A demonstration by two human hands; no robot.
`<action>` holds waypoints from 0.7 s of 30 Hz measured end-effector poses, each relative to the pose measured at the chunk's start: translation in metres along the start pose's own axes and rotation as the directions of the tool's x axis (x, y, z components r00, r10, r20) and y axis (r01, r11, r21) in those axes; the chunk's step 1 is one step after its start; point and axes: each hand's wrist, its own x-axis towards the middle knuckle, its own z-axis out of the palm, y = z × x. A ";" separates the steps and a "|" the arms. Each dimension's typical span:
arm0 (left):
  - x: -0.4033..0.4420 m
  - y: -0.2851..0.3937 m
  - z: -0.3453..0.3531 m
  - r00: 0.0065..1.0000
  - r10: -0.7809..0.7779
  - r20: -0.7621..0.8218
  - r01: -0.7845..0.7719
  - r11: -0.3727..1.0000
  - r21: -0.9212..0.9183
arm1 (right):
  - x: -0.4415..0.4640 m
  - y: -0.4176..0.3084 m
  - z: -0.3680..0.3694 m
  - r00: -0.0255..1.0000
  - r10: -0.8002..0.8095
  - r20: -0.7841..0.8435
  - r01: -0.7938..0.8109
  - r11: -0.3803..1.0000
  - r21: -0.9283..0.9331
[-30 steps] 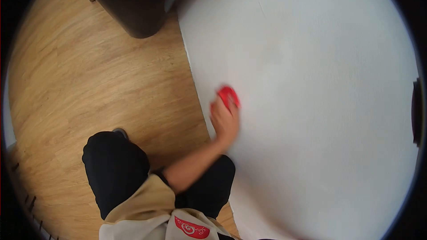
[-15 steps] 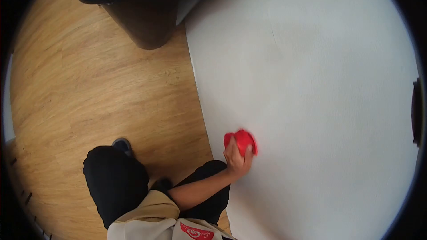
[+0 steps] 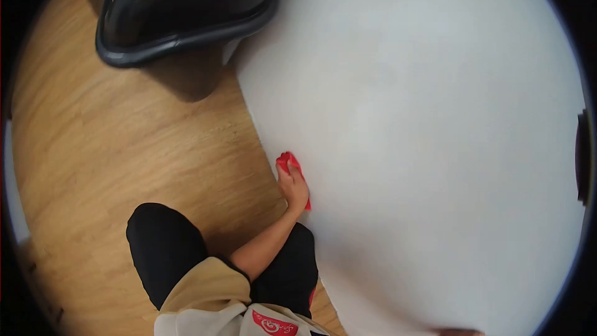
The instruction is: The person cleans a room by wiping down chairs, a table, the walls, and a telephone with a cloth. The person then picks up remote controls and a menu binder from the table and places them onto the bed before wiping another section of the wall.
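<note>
My left hand (image 3: 293, 188) is closed around a crumpled red cloth (image 3: 288, 159) and presses it against a large white surface (image 3: 435, 149), which looks like a wall. The cloth lies close to the line where this surface meets the wooden floor. Part of the cloth is covered by my fingers, and a red corner sticks out below the palm. At the bottom edge of the view a thin brown sliver shows against the white surface; it may be part of my right hand (image 3: 459, 331), with its fingers cut off.
A black bin (image 3: 186, 43) with a thick rim stands at the upper left, beside the white surface. Wood-pattern floor (image 3: 124, 149) runs along the left. My bent knees in black trousers (image 3: 163, 236) are below. A dark object (image 3: 582, 158) is at the far right edge.
My left hand has moved the red cloth left and forward along the white surface, towards its lower edge. The view has shifted, showing more of the bin. A brown sliver has appeared bottom right.
</note>
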 end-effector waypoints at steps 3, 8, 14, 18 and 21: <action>0.035 -0.001 0.001 1.000 0.026 -0.003 -0.026 0.994 0.103 | 0.008 -0.021 -0.006 0.978 0.142 0.151 -0.154 0.985 0.077; 0.109 0.202 0.016 0.971 0.222 -0.083 -0.228 0.971 -0.074 | 0.007 -0.023 -0.004 0.935 0.257 0.245 -0.279 0.959 0.057; -0.195 0.126 -0.012 0.100 0.987 0.122 -0.923 0.138 -0.359 | 0.009 -0.003 -0.004 0.918 0.292 0.268 -0.293 0.955 -0.037; -0.209 0.127 -0.079 -0.373 0.796 0.477 -0.737 0.058 -0.674 | 0.019 0.007 -0.008 0.902 0.354 0.247 -0.368 0.930 0.008; -0.152 0.224 -0.054 0.056 0.966 0.252 -0.821 0.188 -0.539 | 0.014 -0.004 -0.016 0.920 0.287 0.268 -0.317 0.946 0.073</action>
